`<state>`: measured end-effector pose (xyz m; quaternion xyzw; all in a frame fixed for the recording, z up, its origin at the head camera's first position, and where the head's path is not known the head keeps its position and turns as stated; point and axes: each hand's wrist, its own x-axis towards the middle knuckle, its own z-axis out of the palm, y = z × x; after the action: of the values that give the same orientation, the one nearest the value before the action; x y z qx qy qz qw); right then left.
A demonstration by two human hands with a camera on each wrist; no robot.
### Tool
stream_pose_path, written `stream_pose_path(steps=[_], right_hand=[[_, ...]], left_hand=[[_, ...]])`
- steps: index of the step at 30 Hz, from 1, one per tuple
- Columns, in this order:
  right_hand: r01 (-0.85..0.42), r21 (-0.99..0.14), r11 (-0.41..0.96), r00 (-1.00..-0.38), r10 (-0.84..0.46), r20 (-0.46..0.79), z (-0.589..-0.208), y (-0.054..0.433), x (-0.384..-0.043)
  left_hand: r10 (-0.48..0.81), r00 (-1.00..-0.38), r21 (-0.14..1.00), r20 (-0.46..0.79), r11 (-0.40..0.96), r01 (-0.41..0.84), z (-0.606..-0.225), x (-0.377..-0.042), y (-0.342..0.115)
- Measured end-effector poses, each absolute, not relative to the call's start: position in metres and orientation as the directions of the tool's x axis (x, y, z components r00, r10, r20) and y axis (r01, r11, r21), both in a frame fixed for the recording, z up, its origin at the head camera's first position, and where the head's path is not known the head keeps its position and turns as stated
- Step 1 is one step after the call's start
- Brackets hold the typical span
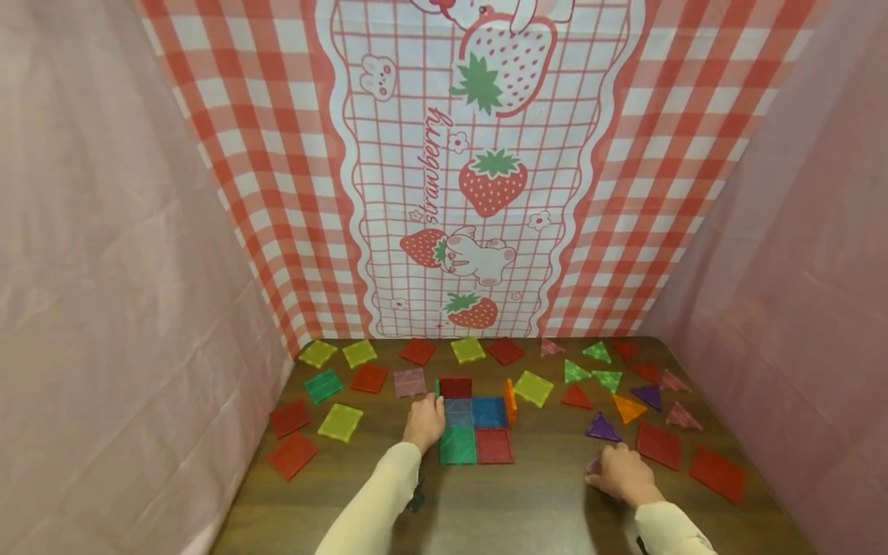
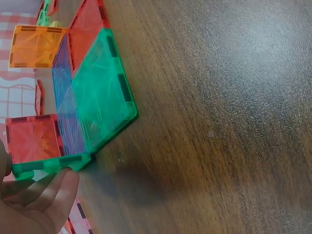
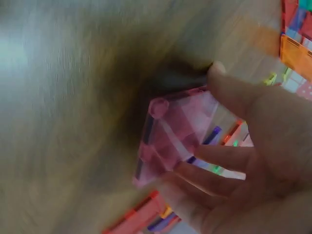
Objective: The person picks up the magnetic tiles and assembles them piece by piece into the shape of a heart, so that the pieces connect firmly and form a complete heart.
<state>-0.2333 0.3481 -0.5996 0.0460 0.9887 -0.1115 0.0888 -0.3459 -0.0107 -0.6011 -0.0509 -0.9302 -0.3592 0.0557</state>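
My left hand (image 1: 425, 422) is at the left side of a small build of clear magnetic tiles. It holds an upright green tile (image 2: 53, 165), fingers against its outer face. That tile meets an upright red tile (image 1: 455, 388) at the back. Flat below lie a pale blue tile (image 1: 459, 413), a blue tile (image 1: 489, 412), a green square tile (image 1: 459, 446) and a red square tile (image 1: 495, 446). An orange tile (image 1: 511, 402) stands upright on the right. Over the right part of the table, my right hand (image 1: 623, 472) grips a pink triangle tile (image 3: 178, 131) between thumb and fingers.
Loose square tiles, such as a yellow one (image 1: 341, 422) and a red one (image 1: 292, 455), lie left and behind. Several triangles, including a purple one (image 1: 603, 427), lie at the right near red squares (image 1: 659, 445). Cloth walls (image 1: 784, 308) enclose the wooden table (image 1: 541, 501).
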Motion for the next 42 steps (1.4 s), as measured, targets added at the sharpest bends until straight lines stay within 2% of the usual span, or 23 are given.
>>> stream_pose_path(steps=[5, 9, 14, 17, 21, 26, 31, 37, 42], right_hand=[[0.048, -0.202, 0.978, -0.996, 0.031, -0.085, -0.606, 0.344, -0.231], [-0.086, -0.142, 0.986, -0.996, -0.080, 0.050, -0.615, 0.334, -0.229], [-0.241, -0.056, 0.969, -0.945, -0.222, 0.240, -0.625, 0.314, -0.229], [-0.286, 0.003, 0.958, -0.914, -0.273, 0.300, -0.617, 0.303, -0.238], [-0.306, -0.016, 0.952, -0.905, -0.286, 0.314, -0.578, 0.290, -0.269], [-0.331, -0.085, 0.940, -0.898, -0.286, 0.335, -0.511, 0.266, -0.328], [-0.347, -0.181, 0.920, -0.916, -0.291, 0.275, -0.472, 0.237, -0.374], [-0.298, -0.235, 0.925, -0.946, -0.253, 0.205, -0.490, 0.210, -0.403], [-0.269, -0.282, 0.921, -0.955, -0.217, 0.204, -0.527, 0.204, -0.401]], left_hand=[[0.057, -0.991, 0.690, 0.120, 0.713, 0.124, -0.600, -0.346, -0.010], [0.056, -0.993, 0.692, 0.100, 0.713, 0.110, -0.599, -0.346, -0.011], [0.056, -0.995, 0.683, 0.085, 0.723, 0.099, -0.600, -0.345, -0.012], [0.062, -0.996, 0.684, 0.068, 0.724, 0.092, -0.601, -0.346, -0.013], [0.087, -0.995, 0.684, 0.055, 0.723, 0.101, -0.601, -0.346, -0.015], [0.131, -0.990, 0.698, 0.057, 0.704, 0.133, -0.599, -0.346, -0.018], [0.179, -0.984, 0.715, 0.026, 0.684, 0.143, -0.597, -0.345, -0.022], [0.203, -0.979, 0.711, 0.032, 0.684, 0.166, -0.598, -0.345, -0.025], [0.216, -0.976, 0.716, 0.032, 0.677, 0.173, -0.600, -0.342, -0.027]])
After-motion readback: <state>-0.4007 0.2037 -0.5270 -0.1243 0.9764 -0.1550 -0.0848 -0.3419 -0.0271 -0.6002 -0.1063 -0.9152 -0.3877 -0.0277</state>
